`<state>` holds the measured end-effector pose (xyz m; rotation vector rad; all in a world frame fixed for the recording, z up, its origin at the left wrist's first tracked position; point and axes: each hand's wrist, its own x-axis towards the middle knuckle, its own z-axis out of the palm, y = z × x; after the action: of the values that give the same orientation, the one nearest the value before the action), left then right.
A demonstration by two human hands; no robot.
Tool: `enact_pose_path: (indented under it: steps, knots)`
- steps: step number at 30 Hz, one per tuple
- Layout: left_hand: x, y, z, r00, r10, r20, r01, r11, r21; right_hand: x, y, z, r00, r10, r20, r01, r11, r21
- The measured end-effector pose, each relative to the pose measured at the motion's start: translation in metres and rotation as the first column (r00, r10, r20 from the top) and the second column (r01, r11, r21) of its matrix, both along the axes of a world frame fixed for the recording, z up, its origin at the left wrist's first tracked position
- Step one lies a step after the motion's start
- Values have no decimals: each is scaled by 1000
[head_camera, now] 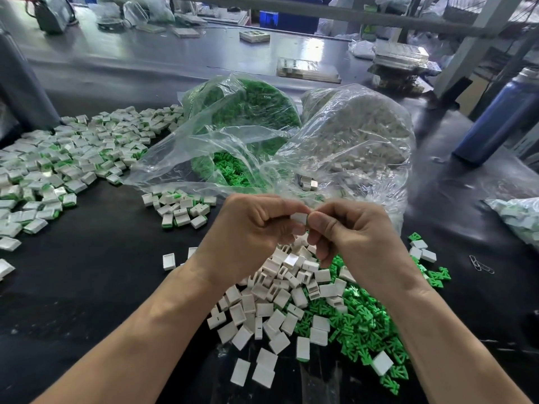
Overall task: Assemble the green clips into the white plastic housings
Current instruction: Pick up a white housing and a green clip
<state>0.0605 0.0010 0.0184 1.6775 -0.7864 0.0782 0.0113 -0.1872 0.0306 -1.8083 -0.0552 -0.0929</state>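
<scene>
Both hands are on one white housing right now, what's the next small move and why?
Probably push the clip fully home, then drop the piece on the finished pile at left. The left hand and right hand pinch one housing between them above the loose housings; whether its clip is seated is hidden by the fingers.

Curled fingers [294, 212] hide most of the pinched white housing [299, 217].

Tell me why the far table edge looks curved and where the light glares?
Head view: the wide-angle lens bows the grey table at the back; overhead light glares on it and on the clear plastic bags; the blue bottle at the right edge looks soft; the left hand and right hand stay fairly sharp.
</scene>
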Motion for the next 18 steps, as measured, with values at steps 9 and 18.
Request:
enact_pose_path:
  steps: [9,18]
  knots:
    - [-1,-10,-9,990,120,-70,-118,992,43,3,-1,-2,997,-72,6,72,995,69]
    - [-5,-17,0,967,169,-189,-186,980,-74,1,8,1,995,-104,11,99,975,198]
